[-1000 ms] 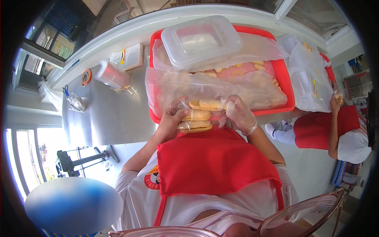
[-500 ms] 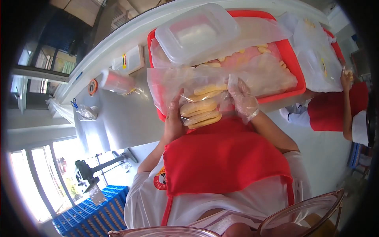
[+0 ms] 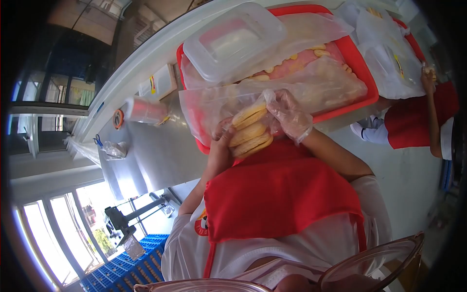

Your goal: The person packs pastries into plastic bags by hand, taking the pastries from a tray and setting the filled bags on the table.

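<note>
A clear plastic bag holds several golden, finger-shaped baked pieces [image 3: 251, 131], which lie side by side in front of the red apron. My left hand [image 3: 222, 145], bare, is closed round the bag's left side. In a clear plastic glove, my right hand [image 3: 290, 117] pinches the gathered top of the bag [image 3: 268, 96] at its upper right. Just beyond both hands is a red tray [image 3: 367, 82] lined with plastic sheeting, with more of the baked pieces [image 3: 318, 50] partly covered by the sheet.
A translucent plastic container [image 3: 233, 41] rests over the tray's back left. Left on the metal table [image 3: 160, 146] are a bag roll [image 3: 146, 111], a tape roll [image 3: 118, 119] and scissors [image 3: 98, 141]. A co-worker in a red apron [image 3: 421, 117] stands right. Blue crates [image 3: 129, 265] are stacked lower left.
My right hand has moved left, drawing the bag's top together above the baked pieces. My left hand has shifted slightly right and its fingers have curled in round the bag.
</note>
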A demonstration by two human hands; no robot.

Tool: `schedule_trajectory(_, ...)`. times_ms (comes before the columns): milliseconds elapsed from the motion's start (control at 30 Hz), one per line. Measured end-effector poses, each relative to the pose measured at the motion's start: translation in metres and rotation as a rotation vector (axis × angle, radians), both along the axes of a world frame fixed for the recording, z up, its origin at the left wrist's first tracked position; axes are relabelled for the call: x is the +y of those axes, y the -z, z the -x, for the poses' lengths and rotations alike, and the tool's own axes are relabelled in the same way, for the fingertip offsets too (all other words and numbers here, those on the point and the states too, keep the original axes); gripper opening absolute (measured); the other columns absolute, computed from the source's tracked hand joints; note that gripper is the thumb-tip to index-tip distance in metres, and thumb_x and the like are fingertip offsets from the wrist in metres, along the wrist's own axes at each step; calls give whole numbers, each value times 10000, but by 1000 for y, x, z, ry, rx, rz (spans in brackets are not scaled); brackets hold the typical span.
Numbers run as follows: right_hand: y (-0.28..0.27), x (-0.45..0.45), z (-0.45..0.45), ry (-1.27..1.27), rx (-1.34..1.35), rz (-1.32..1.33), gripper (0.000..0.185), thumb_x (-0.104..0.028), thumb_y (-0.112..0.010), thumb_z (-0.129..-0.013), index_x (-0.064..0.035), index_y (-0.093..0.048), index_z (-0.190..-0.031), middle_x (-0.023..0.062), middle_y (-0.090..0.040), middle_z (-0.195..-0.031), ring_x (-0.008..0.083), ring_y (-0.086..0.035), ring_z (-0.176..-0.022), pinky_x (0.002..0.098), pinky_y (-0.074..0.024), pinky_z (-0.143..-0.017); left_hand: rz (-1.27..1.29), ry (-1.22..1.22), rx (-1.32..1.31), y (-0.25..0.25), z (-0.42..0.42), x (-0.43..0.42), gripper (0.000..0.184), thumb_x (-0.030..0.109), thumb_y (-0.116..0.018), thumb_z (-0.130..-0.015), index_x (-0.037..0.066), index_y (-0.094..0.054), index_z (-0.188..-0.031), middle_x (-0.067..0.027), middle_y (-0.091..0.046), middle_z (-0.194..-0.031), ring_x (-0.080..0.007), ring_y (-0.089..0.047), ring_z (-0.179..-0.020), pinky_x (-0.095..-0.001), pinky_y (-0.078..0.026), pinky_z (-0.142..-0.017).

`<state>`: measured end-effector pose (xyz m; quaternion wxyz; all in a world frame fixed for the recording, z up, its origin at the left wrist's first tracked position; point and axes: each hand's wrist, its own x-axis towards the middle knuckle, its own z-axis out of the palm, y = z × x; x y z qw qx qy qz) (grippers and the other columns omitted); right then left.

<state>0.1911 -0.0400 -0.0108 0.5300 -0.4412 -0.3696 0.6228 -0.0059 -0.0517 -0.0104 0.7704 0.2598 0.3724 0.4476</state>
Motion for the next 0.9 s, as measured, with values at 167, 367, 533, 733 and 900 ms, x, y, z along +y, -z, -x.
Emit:
schedule_trajectory(167, -1, 9, -3, -36, -38, 93, 153, -129, -538, -843, -18, -471, -923, 18, -501, -831, 61, -481, -677, 230, -451, -651, -45, -35, -21, 7, -4, -1, 354, 146, -534, -831, 57, -394, -1144, -117, -476, -1102, -258, -503, -1010, -393, -466, -834)
schedule_trajectory(367, 13, 14, 12, 59, -39, -210, 150, -75, -536, -838, -10, -475, -959, 7, -516, -852, 69, -486, -745, 230, -438, -688, -48, -68, 10, 13, -8, 0, 494, 187, -546, -835, 68, -303, -1248, -121, -426, -1180, -260, -433, -1101, -411, -432, -874)
schedule_trajectory(533, 25, 30, 0, 23, -96, -194, 244, -93, -546, -835, -18, -474, -1056, 27, -531, -928, 89, -498, -826, 227, -435, -726, -98, 88, -224, 23, -13, -2, 594, 261, -499, -860, 74, -181, -1326, -115, -316, -1306, -282, -336, -1197, -447, -324, -963)
schedule_trajectory(733, 18, 33, 2, -83, -414, -337, 362, -178, -618, -788, -18, -465, -1075, 53, -549, -904, 136, -531, -810, 265, -447, -728, -130, 127, -249, 21, -19, 1, 665, 369, -463, -862, 99, -113, -1359, -98, -225, -1369, -296, -268, -1245, -457, -274, -994)
schedule_trajectory(900, 18, 42, -1, -96, -613, -238, 308, -196, -625, -781, -42, -515, -1023, 59, -569, -896, 145, -544, -806, 278, -447, -737, -12, 387, -722, 11, 0, 4, 827, 549, -460, -789, 102, -77, -1370, -106, -154, -1402, -292, -238, -1262, -446, -269, -999)
